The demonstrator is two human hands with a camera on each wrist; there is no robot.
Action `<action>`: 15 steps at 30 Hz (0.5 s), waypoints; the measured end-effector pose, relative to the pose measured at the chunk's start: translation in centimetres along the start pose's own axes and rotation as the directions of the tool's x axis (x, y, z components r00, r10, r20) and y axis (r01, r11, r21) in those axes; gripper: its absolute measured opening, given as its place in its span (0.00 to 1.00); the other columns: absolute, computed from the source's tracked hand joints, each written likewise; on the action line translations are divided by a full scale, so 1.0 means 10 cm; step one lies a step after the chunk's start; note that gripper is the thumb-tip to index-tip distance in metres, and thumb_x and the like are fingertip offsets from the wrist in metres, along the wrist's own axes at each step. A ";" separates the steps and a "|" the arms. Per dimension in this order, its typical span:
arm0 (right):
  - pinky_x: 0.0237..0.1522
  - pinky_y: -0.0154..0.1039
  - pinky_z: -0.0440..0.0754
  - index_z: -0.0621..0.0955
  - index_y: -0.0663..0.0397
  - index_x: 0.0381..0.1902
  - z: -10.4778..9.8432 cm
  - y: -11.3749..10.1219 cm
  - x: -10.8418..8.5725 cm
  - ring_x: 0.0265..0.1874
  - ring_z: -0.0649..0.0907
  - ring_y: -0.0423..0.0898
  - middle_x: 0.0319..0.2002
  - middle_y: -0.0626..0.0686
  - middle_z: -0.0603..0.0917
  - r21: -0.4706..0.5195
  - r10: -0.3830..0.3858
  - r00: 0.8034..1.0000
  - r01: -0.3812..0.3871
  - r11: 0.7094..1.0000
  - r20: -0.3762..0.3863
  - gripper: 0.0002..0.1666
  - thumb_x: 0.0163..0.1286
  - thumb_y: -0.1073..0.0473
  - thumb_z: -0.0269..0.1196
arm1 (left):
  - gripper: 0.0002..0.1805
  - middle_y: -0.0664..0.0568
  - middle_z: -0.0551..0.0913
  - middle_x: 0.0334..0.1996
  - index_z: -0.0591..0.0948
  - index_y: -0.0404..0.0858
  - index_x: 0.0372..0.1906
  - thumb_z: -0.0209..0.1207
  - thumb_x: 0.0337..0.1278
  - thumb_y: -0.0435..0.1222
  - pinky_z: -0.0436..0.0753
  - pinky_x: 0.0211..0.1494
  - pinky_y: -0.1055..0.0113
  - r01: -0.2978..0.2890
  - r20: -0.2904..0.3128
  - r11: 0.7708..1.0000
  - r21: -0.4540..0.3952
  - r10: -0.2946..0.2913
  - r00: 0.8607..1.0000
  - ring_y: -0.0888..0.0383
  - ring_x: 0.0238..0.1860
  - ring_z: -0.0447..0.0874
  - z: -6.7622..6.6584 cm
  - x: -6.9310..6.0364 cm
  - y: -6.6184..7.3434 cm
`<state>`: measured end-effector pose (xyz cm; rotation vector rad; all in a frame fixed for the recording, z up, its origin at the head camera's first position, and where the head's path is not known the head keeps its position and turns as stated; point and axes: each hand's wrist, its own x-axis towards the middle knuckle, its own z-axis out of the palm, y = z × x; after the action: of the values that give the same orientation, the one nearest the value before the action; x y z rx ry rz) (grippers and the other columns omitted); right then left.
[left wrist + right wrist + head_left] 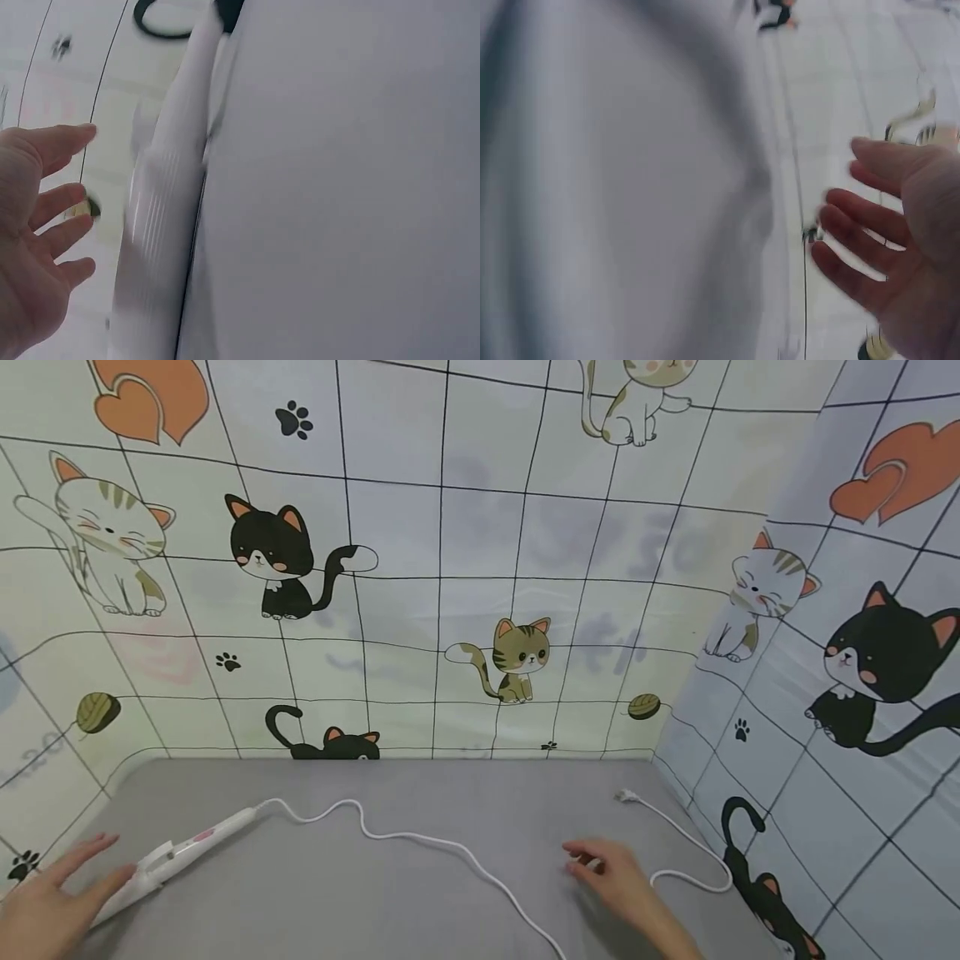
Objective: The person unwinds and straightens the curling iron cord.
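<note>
A white hair-styling iron (pixel 180 857) lies slantwise on the left of the grey table, with a pink patch on its handle and a raised white lever. In the left wrist view, its ridged white body (pixel 161 202) fills the middle. My left hand (pixel 56 897) hovers at its lower end, fingers spread; the head view does not show whether they touch. My right hand (pixel 611 877) is over the right half of the table, fingers loosely bent, holding nothing. The white cord (pixel 420 837) runs from the iron to the front edge. Beyond my right hand lies the plug (pixel 626 795).
The grey table (pixel 390 893) meets a cat-printed grid cloth (pixel 405 610) behind it and on both sides. A bend of the cord (pixel 726 877) lies close to the right-hand cloth.
</note>
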<state>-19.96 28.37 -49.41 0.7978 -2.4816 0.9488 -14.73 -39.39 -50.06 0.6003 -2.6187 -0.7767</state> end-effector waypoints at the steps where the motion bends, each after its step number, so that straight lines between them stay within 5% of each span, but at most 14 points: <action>1: 0.29 0.36 0.84 0.88 0.61 0.44 -0.06 0.05 -0.04 0.33 0.85 0.41 0.38 0.54 0.89 -0.064 -0.014 0.999 0.011 0.998 -0.043 0.15 0.57 0.68 0.75 | 0.33 0.22 0.72 0.62 0.74 0.26 0.65 0.69 0.61 0.40 0.83 0.47 0.50 -0.089 -0.046 0.996 -0.010 0.088 0.995 0.25 0.48 0.80 0.02 -0.04 0.16; 2: 0.31 0.38 0.85 0.88 0.59 0.44 -0.10 0.10 -0.07 0.35 0.85 0.43 0.39 0.53 0.89 -0.129 -0.021 0.996 0.010 0.992 -0.082 0.16 0.56 0.67 0.76 | 0.32 0.23 0.73 0.61 0.76 0.26 0.64 0.70 0.61 0.41 0.82 0.47 0.60 -0.185 -0.082 0.982 -0.037 0.181 0.980 0.35 0.51 0.84 0.06 -0.06 0.29; 3: 0.33 0.40 0.85 0.88 0.57 0.44 -0.14 0.15 -0.10 0.37 0.86 0.45 0.40 0.52 0.89 -0.196 -0.026 0.993 0.002 0.981 -0.116 0.17 0.54 0.66 0.77 | 0.30 0.24 0.75 0.60 0.78 0.26 0.62 0.70 0.61 0.40 0.82 0.48 0.60 -0.292 -0.122 0.954 -0.068 0.283 0.951 0.46 0.56 0.85 0.12 -0.08 0.40; 5: 0.38 0.46 0.86 0.89 0.54 0.45 -0.19 0.22 -0.17 0.41 0.87 0.50 0.43 0.51 0.89 -0.290 -0.026 0.986 -0.023 0.957 -0.165 0.20 0.52 0.65 0.79 | 0.27 0.25 0.78 0.58 0.81 0.27 0.58 0.73 0.55 0.36 0.81 0.46 0.59 -0.433 -0.169 0.896 -0.100 0.414 0.894 0.49 0.51 0.88 0.26 -0.09 0.61; 7: 0.44 0.53 0.84 0.89 0.54 0.47 -0.24 0.29 -0.22 0.46 0.86 0.55 0.47 0.54 0.89 -0.325 0.018 0.981 -0.080 0.942 -0.192 0.21 0.53 0.64 0.79 | 0.26 0.28 0.79 0.58 0.83 0.29 0.57 0.75 0.50 0.32 0.77 0.57 0.49 -0.528 -0.174 0.837 -0.140 0.505 0.846 0.45 0.62 0.81 0.41 -0.09 0.79; 8: 0.47 0.57 0.83 0.88 0.54 0.48 -0.27 0.33 -0.24 0.48 0.85 0.58 0.49 0.56 0.88 -0.325 0.061 0.980 -0.122 0.938 -0.192 0.21 0.55 0.63 0.78 | 0.27 0.28 0.80 0.58 0.84 0.30 0.56 0.75 0.47 0.31 0.76 0.56 0.41 -0.566 -0.164 0.811 -0.147 0.544 0.823 0.45 0.62 0.80 0.49 -0.08 0.87; 10: 0.51 0.63 0.79 0.87 0.59 0.52 -0.34 0.41 -0.28 0.52 0.83 0.64 0.53 0.62 0.86 -0.288 0.141 0.972 -0.191 0.938 -0.187 0.21 0.60 0.63 0.75 | 0.28 0.29 0.81 0.57 0.84 0.30 0.55 0.76 0.43 0.29 0.76 0.54 0.37 -0.612 -0.125 0.778 -0.139 0.599 0.791 0.25 0.52 0.80 0.62 -0.10 1.02; 15: 0.58 0.73 0.71 0.82 0.68 0.58 -0.61 0.60 -0.41 0.59 0.76 0.75 0.60 0.74 0.78 -0.257 0.335 0.935 -0.355 0.899 -0.118 0.22 0.72 0.60 0.67 | 0.30 0.29 0.81 0.57 0.83 0.31 0.57 0.76 0.44 0.32 0.75 0.60 0.35 -0.702 -0.010 0.702 -0.121 0.706 0.708 0.25 0.57 0.76 0.95 -0.18 1.26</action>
<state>-19.76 37.84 -50.12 0.2315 -2.6623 0.6984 -21.03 -24.88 -50.65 -0.4667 -2.4916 -0.6628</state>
